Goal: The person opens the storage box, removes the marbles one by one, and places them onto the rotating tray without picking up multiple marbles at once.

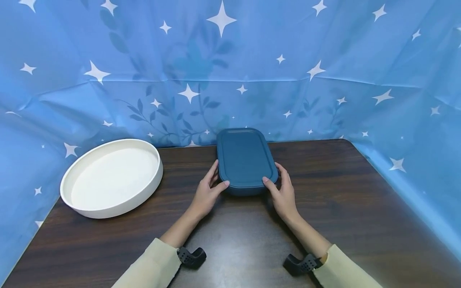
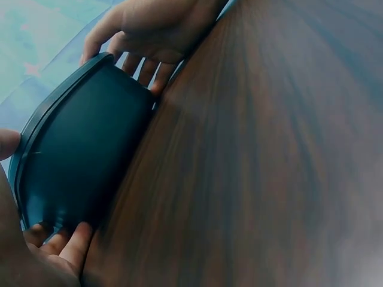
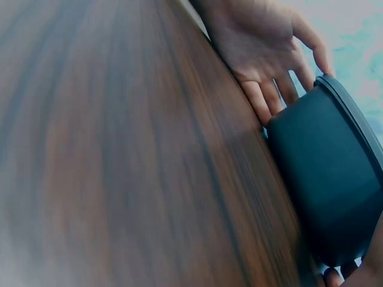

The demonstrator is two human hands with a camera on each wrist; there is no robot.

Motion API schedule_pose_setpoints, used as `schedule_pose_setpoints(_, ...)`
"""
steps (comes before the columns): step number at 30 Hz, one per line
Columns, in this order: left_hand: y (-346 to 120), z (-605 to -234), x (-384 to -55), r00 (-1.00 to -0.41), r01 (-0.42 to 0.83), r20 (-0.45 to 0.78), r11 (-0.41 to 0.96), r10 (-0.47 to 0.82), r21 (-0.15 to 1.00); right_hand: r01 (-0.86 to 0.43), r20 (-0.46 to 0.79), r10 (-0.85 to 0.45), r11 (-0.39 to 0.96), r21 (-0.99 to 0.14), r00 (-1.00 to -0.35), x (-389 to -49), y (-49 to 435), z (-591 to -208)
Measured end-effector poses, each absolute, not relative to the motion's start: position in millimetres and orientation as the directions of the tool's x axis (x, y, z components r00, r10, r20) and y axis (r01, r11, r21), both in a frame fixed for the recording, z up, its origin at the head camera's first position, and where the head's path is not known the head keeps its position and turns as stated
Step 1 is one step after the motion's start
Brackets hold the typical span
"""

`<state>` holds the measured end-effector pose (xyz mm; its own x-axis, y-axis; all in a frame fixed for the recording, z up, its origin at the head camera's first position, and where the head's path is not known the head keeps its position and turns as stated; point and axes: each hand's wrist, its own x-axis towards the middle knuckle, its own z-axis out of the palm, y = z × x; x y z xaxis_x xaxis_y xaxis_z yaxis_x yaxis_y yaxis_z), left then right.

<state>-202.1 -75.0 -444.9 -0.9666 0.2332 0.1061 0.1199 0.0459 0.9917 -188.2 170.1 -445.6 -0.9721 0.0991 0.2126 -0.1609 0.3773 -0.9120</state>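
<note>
A dark blue lunch box (image 1: 247,158) with a rounded, rimmed lid lies at the far middle of the table, its lid facing up. My left hand (image 1: 206,196) grips its near left corner, thumb on the lid's edge and fingers along the side. At the near right corner my right hand (image 1: 283,196) holds it the same way. From the left wrist view the box's smooth side wall (image 2: 90,137) shows between both hands, with fingertips low against it. The right wrist view shows that wall (image 3: 329,173) too. What the box contains is hidden by the lid.
A round white tray (image 1: 111,176) with a raised rim stands on the left of the dark wooden table (image 1: 342,208). Behind the table hangs a blue cloth (image 1: 252,52) with white stars. Black bands with camera mounts (image 1: 192,258) sit on both wrists.
</note>
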Motion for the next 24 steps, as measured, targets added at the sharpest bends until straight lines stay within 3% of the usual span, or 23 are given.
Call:
schedule_pose_setpoints(11,-89.9,-448.8,-196.9,-0.962,0.142,0.128,0.039,0.242,0.989,-0.145,0.205,0.071,0.489,-0.860,-0.976,-183.3,161.6,-444.3)
schedule_pose_setpoints(24,-96.7,-446.2,-200.9,-0.960,0.162,0.137,0.088,0.243,0.983,-0.140,0.203,0.061,0.531,-0.836,-0.977,-186.4,151.0,-441.5)
